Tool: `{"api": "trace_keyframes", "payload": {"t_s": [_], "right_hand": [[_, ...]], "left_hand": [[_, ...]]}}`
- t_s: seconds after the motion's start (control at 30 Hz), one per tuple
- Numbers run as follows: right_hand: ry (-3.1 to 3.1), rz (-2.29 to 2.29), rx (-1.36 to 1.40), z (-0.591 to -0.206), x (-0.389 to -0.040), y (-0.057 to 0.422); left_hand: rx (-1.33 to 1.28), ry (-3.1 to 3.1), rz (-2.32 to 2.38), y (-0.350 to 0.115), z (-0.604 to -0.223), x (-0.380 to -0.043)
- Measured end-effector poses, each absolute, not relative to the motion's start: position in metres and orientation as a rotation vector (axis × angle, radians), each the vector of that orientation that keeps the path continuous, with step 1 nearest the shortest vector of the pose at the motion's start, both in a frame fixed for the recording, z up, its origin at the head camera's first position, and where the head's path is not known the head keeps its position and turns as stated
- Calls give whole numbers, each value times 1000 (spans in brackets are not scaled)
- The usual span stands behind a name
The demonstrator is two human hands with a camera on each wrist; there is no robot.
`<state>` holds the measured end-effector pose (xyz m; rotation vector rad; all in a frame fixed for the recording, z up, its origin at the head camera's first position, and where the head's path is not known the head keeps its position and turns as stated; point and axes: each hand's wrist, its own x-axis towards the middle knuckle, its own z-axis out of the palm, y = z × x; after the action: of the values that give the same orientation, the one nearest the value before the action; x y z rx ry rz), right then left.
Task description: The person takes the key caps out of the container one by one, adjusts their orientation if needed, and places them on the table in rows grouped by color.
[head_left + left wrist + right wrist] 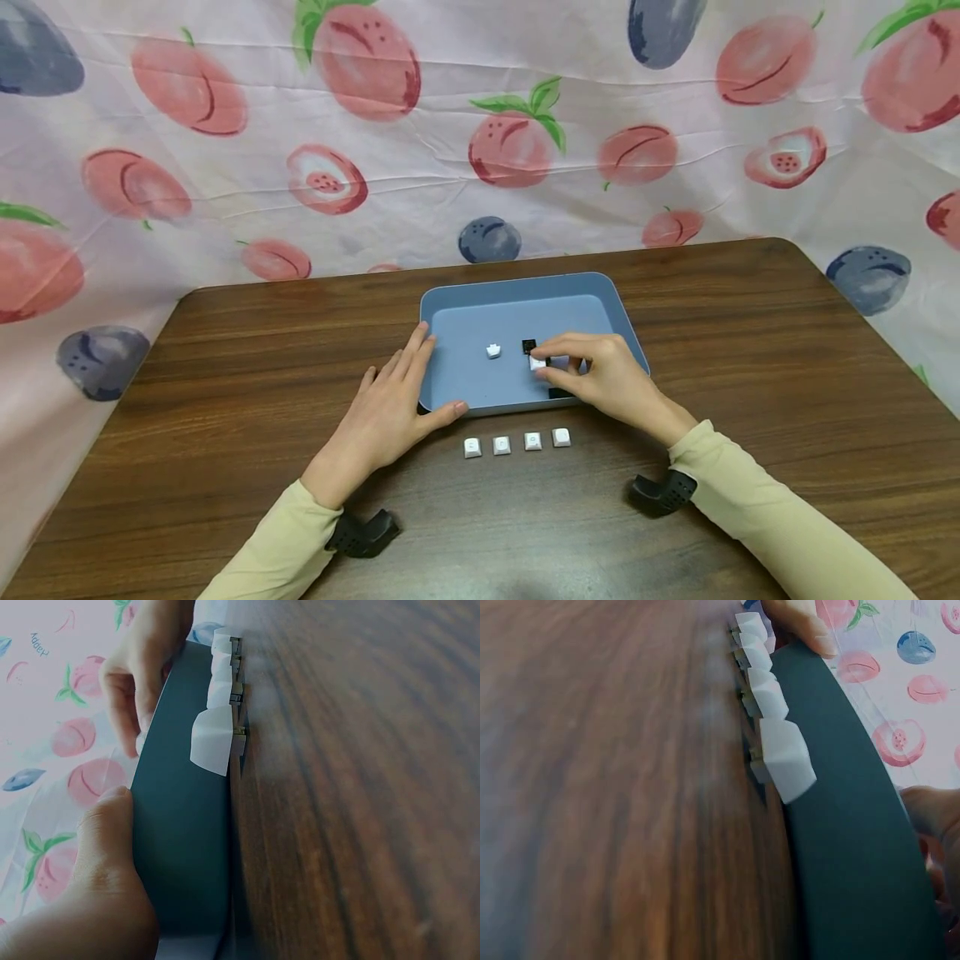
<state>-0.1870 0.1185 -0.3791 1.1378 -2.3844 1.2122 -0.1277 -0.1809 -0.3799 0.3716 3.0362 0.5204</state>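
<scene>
A shallow blue tray stands on the wooden table. Over its right half my right hand pinches a white keycap between thumb and fingertips. Small black square pieces lie in the tray close by, partly hidden by that hand. Another white keycap lies alone nearer the tray's middle. My left hand rests at the front left corner, fingers straight along the side and thumb on the front rim. In front of the tray, several white keycaps stand in a row; the wrist views show switches under them.
A brown wood-grain table extends around the tray. Behind it hangs a fruit-print cloth. Black wrist devices are strapped over both sleeves. The tray's front wall rises right behind the row of keycaps.
</scene>
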Motion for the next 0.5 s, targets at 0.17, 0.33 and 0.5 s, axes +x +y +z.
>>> {"api": "trace_keyframes", "payload": {"t_s": [0.17,0.33,0.5], "right_hand": [[-2303,1219,1164,-382,-181,130],[-2258,1234,1200,-384,-172,145],[-2218,1291,1214,-386,-163,159]], "left_hand": [[365,3029,514,-181,-380,-128],[357,3025,510,-181,-380,-129],[366,3024,508,-181,-382,-129]]}}
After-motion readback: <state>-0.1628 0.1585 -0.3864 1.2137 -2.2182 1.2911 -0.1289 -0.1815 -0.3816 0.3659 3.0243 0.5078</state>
